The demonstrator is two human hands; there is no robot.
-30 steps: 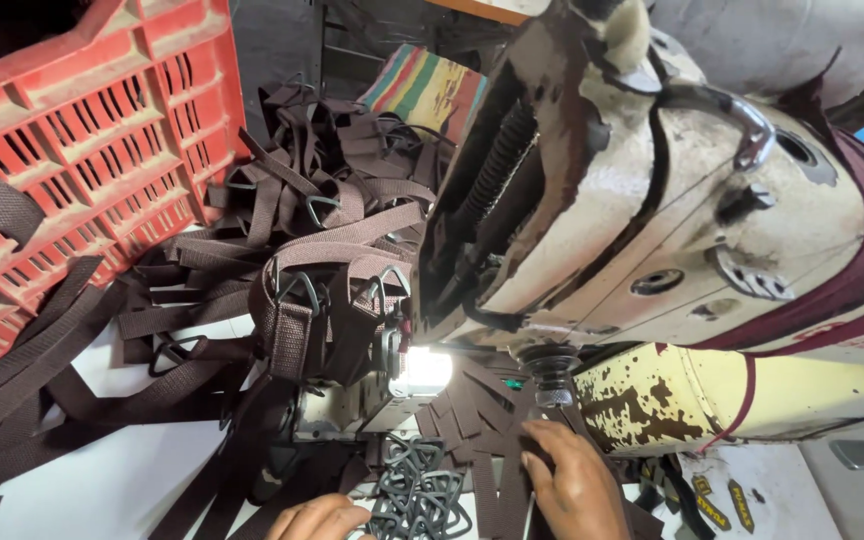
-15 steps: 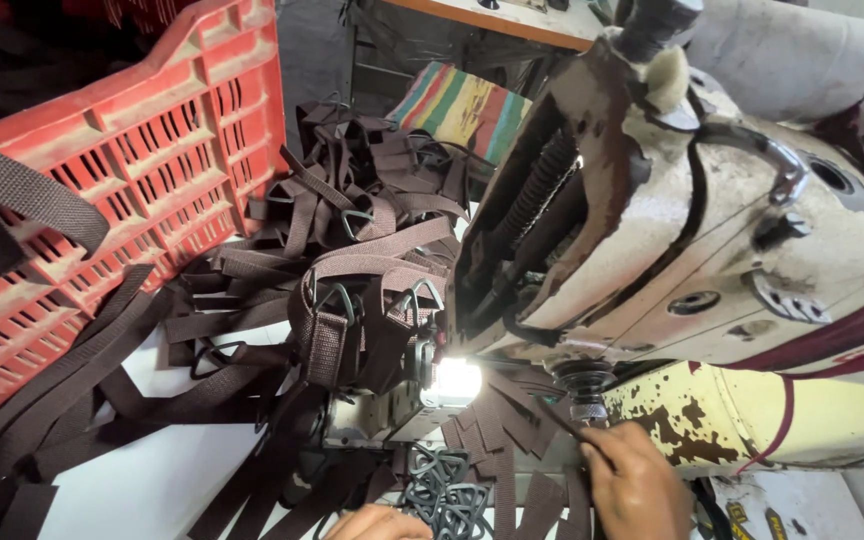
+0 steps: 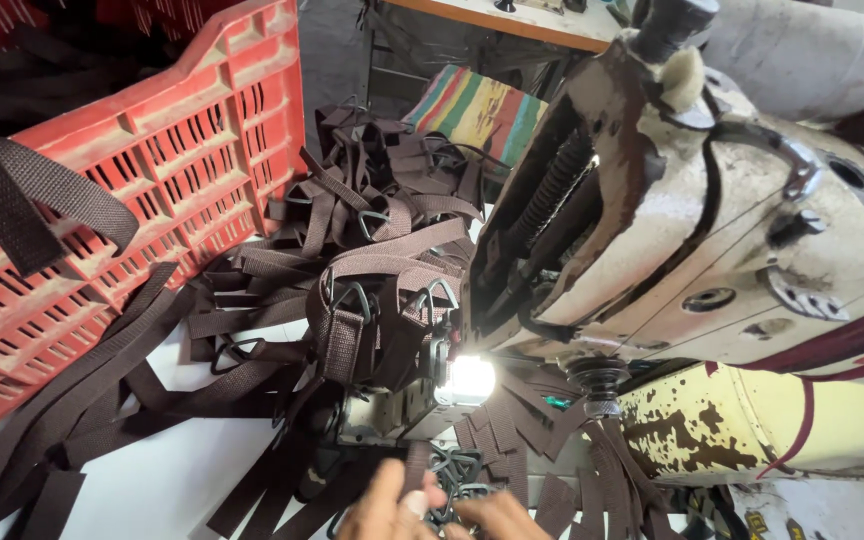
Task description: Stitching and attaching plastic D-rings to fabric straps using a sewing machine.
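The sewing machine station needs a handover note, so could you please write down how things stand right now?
Left hand and right hand meet at the bottom edge, fingers on the dark metal buckles beside cut brown strap pieces.
The sewing machine stands over them, its lamp lit.
Behind the needle area lies a pile of brown straps with buckles fitted; more loose webbing trails from the red crate.
Nothing shows under the needle.

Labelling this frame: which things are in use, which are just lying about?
In use: left hand, right hand, dark metal triangular rings, short brown webbing strips, worn cream sewing machine.
Lying about: red plastic crate, striped cloth, brown strap heap.
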